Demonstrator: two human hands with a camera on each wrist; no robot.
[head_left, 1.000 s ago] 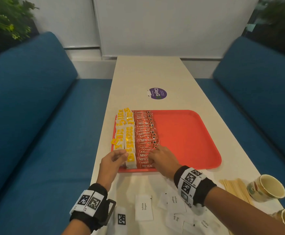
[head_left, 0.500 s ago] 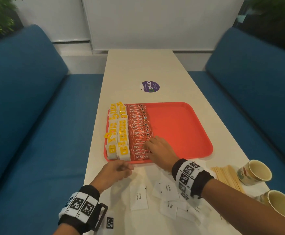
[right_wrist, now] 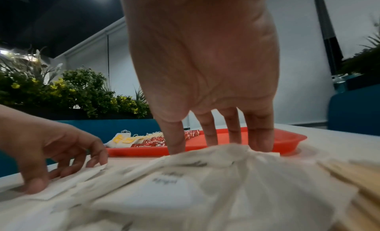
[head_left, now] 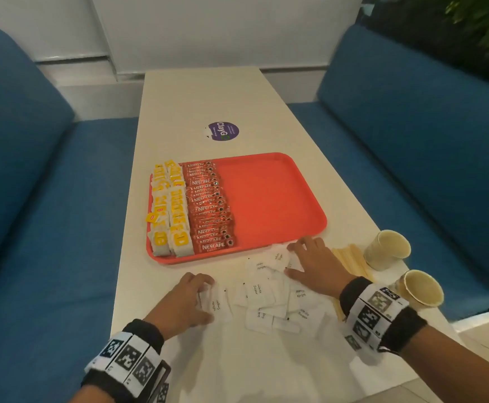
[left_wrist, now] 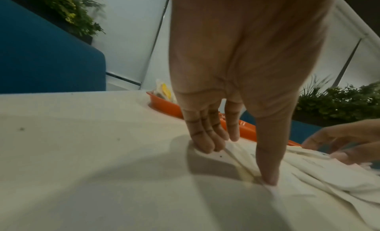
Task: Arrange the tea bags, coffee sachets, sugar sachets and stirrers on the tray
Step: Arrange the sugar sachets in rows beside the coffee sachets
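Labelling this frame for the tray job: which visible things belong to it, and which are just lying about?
Job:
tray
tea bags
coffee sachets
sugar sachets
stirrers
left hand and right hand, both on the sugar sachets

Lying about:
two paper cups
purple sticker

One tray [head_left: 269, 199], two paper cups [head_left: 387, 250], two hands [head_left: 185, 301].

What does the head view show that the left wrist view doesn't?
Head only: coffee sachets in a row on the tray, stirrers and two paper cups still off it. Left wrist only: the left hand's fingertips pressing a sugar sachet. Both: tray, tea bags, sugar sachets, both hands.
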